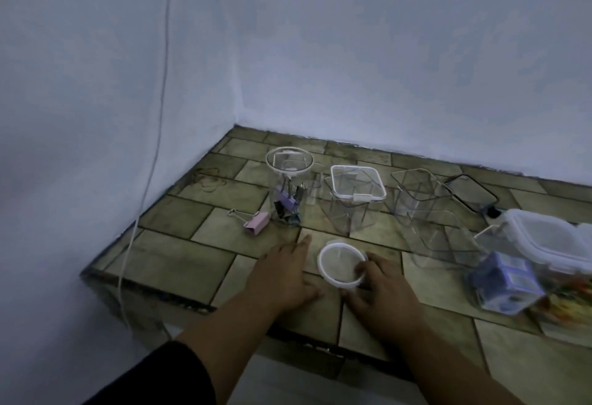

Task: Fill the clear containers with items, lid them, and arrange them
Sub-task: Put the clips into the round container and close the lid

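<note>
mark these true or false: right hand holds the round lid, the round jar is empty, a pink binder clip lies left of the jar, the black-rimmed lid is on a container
1. The right hand holds the round white-rimmed lid. True.
2. The round jar is empty. False: it holds binder clips.
3. A pink binder clip lies on the tiled surface left of the jar. True.
4. The black-rimmed lid sits on a container. False: it lies on the tiles.

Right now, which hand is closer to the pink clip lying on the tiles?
The left hand. It lies flat on the tiles just right of and nearer the camera than the pink clip, not touching it. The right hand is farther right, gripping the round lid.
</note>
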